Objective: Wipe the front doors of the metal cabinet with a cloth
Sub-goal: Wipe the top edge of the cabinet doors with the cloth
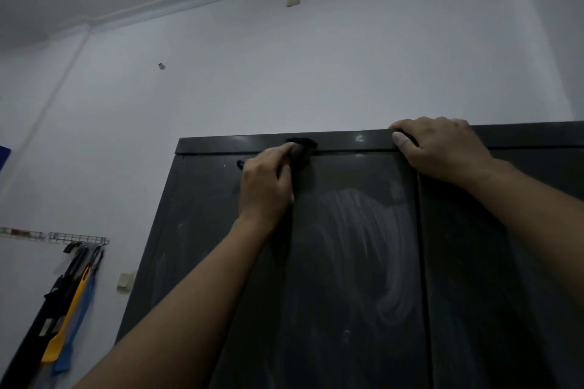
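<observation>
Small dark cloth bunched in the left hand, pressed high on the left cabinet door. Right hand hooked over the cabinet top. Probably soft and light; best gripped as a wad, flat against smooth metal.

Dark metal cabinet against white wall
Black cloth pressed at top edge, pale streaks on left door
</observation>
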The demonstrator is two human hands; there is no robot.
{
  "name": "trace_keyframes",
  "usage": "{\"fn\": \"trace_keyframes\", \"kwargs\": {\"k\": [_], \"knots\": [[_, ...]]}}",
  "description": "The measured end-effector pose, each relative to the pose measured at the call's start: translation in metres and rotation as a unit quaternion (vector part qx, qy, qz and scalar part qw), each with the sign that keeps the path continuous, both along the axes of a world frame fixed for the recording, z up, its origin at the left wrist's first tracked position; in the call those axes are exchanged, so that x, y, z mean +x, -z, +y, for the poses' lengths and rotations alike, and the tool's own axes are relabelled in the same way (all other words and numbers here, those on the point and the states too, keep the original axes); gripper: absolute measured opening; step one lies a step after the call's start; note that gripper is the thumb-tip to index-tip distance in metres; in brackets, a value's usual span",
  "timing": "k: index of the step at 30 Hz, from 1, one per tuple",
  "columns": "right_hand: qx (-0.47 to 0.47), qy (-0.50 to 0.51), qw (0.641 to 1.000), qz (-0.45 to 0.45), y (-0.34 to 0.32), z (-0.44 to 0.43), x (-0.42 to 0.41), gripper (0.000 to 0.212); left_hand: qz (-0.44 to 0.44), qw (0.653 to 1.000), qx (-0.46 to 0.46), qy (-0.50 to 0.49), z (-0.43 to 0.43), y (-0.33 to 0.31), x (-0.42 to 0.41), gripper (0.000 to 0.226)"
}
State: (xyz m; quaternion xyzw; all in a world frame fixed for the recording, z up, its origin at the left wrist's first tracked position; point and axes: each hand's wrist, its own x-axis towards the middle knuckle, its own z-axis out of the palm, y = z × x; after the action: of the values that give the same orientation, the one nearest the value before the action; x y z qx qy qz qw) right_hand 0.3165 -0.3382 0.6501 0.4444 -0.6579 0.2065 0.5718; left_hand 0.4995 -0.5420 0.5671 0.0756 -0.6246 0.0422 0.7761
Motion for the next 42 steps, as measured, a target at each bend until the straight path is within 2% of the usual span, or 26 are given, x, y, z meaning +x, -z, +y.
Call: {"fn": "trace_keyframes", "kwargs": {"k": [3, 6, 13, 19, 23, 27, 29, 31, 34, 36, 39, 42], "knots": [[0.000, -0.016, 1.000, -0.004, -0.002, -0.006, 0.000, 0.040, 0.079, 0.992, 0.089, 0.036, 0.012, -0.020, -0.009, 0.033], [0.013, -0.035, 0.999, -0.021, -0.007, -0.007, 0.003, 0.039, 0.070, 0.996, 0.053, 0.026, 0.033, -0.031, -0.029, 0.033], [0.058, -0.122, 0.988, -0.073, -0.018, 0.018, -0.004, 0.041, -0.042, 0.995, -0.087, 0.017, 0.062, -0.027, -0.060, 0.031], [0.038, -0.129, 0.990, -0.040, -0.013, 0.013, -0.007, 0.034, -0.141, 0.969, -0.202, -0.011, 0.063, -0.009, -0.064, 0.025], [0.011, -0.106, 0.994, -0.013, -0.006, 0.006, -0.003, 0.036, -0.228, 0.947, -0.227, 0.003, 0.056, -0.003, -0.054, 0.029], [0.007, -0.083, 0.996, -0.042, -0.006, 0.007, 0.002, 0.038, -0.318, 0.913, -0.254, 0.007, 0.051, -0.005, -0.033, 0.041], [0.008, -0.078, 0.996, -0.052, -0.006, 0.007, 0.006, 0.039, -0.338, 0.910, -0.239, 0.004, 0.051, -0.011, -0.024, 0.046], [0.004, -0.068, 0.996, -0.055, -0.006, 0.007, 0.009, 0.041, -0.299, 0.931, -0.211, -0.001, 0.051, -0.017, -0.022, 0.049], [-0.013, -0.053, 0.998, -0.044, -0.004, 0.003, 0.010, 0.045, -0.173, 0.974, -0.147, 0.000, 0.057, -0.016, -0.036, 0.039], [-0.023, -0.050, 0.998, -0.030, -0.002, 0.000, 0.010, 0.046, -0.135, 0.983, -0.126, -0.006, 0.065, -0.010, -0.051, 0.032], [-0.031, -0.052, 0.998, -0.011, -0.001, -0.001, 0.007, 0.045, -0.135, 0.976, -0.168, -0.011, 0.071, 0.004, -0.063, 0.030], [-0.037, -0.053, 0.998, -0.003, 0.000, -0.002, 0.006, 0.045, -0.186, 0.959, -0.215, -0.006, 0.070, 0.018, -0.064, 0.034]]}}
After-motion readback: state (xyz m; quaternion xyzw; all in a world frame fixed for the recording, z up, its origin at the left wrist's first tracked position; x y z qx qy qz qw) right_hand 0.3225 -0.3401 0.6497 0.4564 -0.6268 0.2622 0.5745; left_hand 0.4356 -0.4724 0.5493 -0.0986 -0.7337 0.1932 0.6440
